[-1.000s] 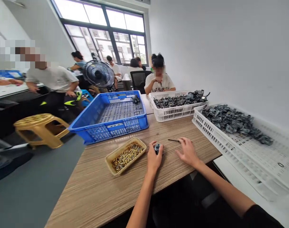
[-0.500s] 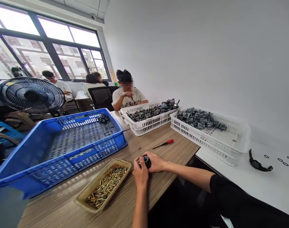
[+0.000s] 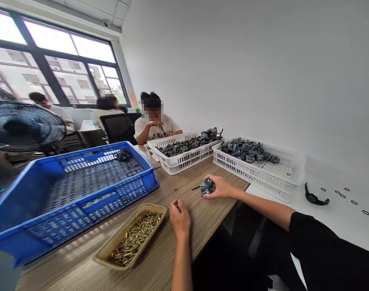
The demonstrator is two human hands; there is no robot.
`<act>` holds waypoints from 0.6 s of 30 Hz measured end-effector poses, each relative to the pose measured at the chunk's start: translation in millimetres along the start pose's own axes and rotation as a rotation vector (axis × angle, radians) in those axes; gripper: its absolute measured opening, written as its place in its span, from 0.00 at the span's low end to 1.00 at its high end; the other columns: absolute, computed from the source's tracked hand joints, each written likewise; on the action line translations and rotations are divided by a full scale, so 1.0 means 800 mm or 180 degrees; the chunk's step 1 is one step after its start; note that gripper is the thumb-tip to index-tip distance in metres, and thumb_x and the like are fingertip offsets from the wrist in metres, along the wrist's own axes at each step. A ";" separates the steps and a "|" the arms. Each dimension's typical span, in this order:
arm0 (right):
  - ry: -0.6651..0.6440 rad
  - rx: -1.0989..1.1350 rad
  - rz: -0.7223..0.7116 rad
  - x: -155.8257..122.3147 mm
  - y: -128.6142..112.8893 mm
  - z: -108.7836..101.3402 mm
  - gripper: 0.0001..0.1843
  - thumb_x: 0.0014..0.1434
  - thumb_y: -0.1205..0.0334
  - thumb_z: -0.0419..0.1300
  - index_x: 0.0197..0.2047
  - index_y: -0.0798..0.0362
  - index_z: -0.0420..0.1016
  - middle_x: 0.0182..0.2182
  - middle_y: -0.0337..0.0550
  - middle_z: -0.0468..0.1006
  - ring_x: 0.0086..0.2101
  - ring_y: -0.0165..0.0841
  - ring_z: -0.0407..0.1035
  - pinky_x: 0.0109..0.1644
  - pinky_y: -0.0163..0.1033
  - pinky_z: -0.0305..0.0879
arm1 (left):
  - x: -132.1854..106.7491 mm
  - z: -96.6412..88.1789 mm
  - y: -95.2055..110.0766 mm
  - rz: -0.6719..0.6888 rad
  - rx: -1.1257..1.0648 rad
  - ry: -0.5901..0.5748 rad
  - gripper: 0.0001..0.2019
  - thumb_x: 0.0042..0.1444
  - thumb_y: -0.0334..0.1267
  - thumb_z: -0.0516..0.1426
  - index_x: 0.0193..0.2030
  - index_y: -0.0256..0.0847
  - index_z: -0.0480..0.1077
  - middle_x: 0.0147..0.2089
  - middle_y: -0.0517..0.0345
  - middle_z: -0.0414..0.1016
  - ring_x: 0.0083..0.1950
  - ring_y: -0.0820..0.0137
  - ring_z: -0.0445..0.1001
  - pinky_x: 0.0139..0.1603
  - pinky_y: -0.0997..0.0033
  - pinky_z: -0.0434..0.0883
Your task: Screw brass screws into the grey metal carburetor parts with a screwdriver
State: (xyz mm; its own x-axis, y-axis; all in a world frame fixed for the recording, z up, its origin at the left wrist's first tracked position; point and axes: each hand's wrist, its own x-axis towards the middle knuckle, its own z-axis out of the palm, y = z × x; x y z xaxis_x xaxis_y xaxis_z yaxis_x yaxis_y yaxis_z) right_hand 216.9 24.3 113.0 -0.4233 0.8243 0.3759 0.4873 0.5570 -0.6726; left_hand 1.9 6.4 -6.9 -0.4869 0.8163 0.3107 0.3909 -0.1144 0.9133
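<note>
My right hand (image 3: 219, 187) is closed round a dark grey watch part (image 3: 207, 186) with a round top, held just above the table. The thin shaft of a screwdriver (image 3: 195, 188) shows behind that part; the hand hides its handle. My left hand (image 3: 180, 218) rests on the table with its fingers curled, and whatever is in it, if anything, is hidden. Beside it, on the left, stands a tan tray (image 3: 104, 258) of small brass-coloured and grey screws or pins (image 3: 138, 234).
A blue crate (image 3: 117, 200) with a dark bundle inside takes the left side. Two white baskets (image 3: 187, 163) of watches and grey parts stand at the back. A black watch (image 3: 316, 198) and several black rings (image 3: 354, 202) lie right. A co-worker (image 3: 155, 125) sits opposite; a fan (image 3: 23, 127) stands left.
My hands have parted. The right one moved forward and right with the grey part, over the screwdriver; the left stayed near the tray. The black round piece no longer shows. The view shifted slightly.
</note>
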 end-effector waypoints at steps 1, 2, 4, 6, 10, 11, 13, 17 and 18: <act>0.0074 -0.0103 -0.0005 -0.015 -0.008 -0.036 0.31 0.50 0.48 0.78 0.52 0.49 0.74 0.42 0.40 0.81 0.41 0.37 0.76 0.46 0.39 0.74 | 0.000 0.001 0.000 0.0044 0.0050 -0.0065 0.20 0.69 0.55 0.44 0.49 0.42 0.68 0.51 0.41 0.77 0.56 0.51 0.77 0.61 0.49 0.73; 0.0177 -0.0232 0.0003 -0.032 -0.017 -0.074 0.31 0.51 0.47 0.77 0.53 0.48 0.74 0.45 0.41 0.82 0.43 0.38 0.77 0.47 0.41 0.75 | 0.000 0.002 0.000 0.0062 0.0105 -0.0128 0.20 0.69 0.55 0.44 0.49 0.42 0.68 0.50 0.42 0.77 0.56 0.52 0.76 0.62 0.48 0.73; 0.0511 -0.0605 0.0089 -0.068 -0.032 -0.155 0.31 0.54 0.47 0.76 0.57 0.47 0.74 0.47 0.43 0.82 0.45 0.40 0.78 0.49 0.43 0.77 | 0.000 0.003 0.000 0.0050 0.0211 -0.0173 0.20 0.68 0.54 0.44 0.49 0.40 0.67 0.48 0.43 0.76 0.54 0.52 0.76 0.62 0.46 0.73; 0.1027 -0.1160 0.0228 -0.108 -0.038 -0.237 0.32 0.54 0.45 0.76 0.57 0.47 0.74 0.50 0.45 0.81 0.46 0.42 0.78 0.50 0.45 0.77 | 0.002 0.004 0.000 0.0046 0.0285 -0.0161 0.20 0.68 0.52 0.45 0.49 0.39 0.67 0.47 0.43 0.75 0.52 0.52 0.75 0.61 0.45 0.72; 0.2033 -0.2139 0.0889 -0.209 -0.018 -0.377 0.38 0.53 0.44 0.76 0.61 0.48 0.69 0.54 0.50 0.80 0.47 0.45 0.76 0.52 0.51 0.76 | 0.003 0.005 0.001 0.0141 0.0365 -0.0231 0.18 0.66 0.51 0.48 0.48 0.40 0.68 0.45 0.46 0.74 0.53 0.50 0.75 0.63 0.43 0.72; 0.2279 -0.2415 0.1224 -0.241 -0.009 -0.402 0.37 0.53 0.45 0.75 0.60 0.49 0.68 0.54 0.52 0.79 0.48 0.45 0.74 0.55 0.52 0.75 | 0.002 0.004 0.003 0.0162 0.0353 -0.0268 0.17 0.66 0.51 0.49 0.48 0.40 0.68 0.45 0.46 0.74 0.53 0.50 0.75 0.63 0.42 0.72; 0.2692 -0.2852 0.2190 -0.306 0.009 -0.432 0.33 0.54 0.48 0.74 0.57 0.48 0.67 0.55 0.54 0.78 0.52 0.45 0.72 0.61 0.52 0.70 | 0.000 0.000 0.007 0.0183 0.0324 -0.0301 0.16 0.66 0.50 0.49 0.48 0.40 0.68 0.46 0.45 0.74 0.54 0.50 0.75 0.64 0.42 0.72; 0.3139 -0.2860 0.3520 -0.430 0.030 -0.426 0.28 0.54 0.56 0.71 0.53 0.50 0.64 0.50 0.60 0.77 0.51 0.51 0.73 0.58 0.58 0.70 | -0.004 -0.006 0.018 0.0154 0.0305 -0.0366 0.17 0.67 0.49 0.49 0.50 0.39 0.68 0.48 0.43 0.75 0.53 0.51 0.76 0.64 0.42 0.72; 0.3233 -0.2833 0.3782 -0.457 0.031 -0.418 0.29 0.53 0.57 0.71 0.54 0.51 0.64 0.50 0.63 0.77 0.51 0.55 0.73 0.55 0.62 0.71 | -0.005 -0.007 0.020 0.0148 0.0304 -0.0387 0.18 0.67 0.50 0.49 0.51 0.38 0.68 0.49 0.42 0.76 0.53 0.51 0.77 0.64 0.43 0.72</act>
State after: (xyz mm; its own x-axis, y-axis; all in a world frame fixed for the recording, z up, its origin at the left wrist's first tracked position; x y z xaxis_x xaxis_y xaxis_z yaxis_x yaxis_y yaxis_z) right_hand 639.0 -229.3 171.7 0.8414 0.3251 0.4316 0.5166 -0.7184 -0.4658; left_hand 5.7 -1.9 8.3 -0.3707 0.8746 0.3126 0.4862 -0.1040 0.8676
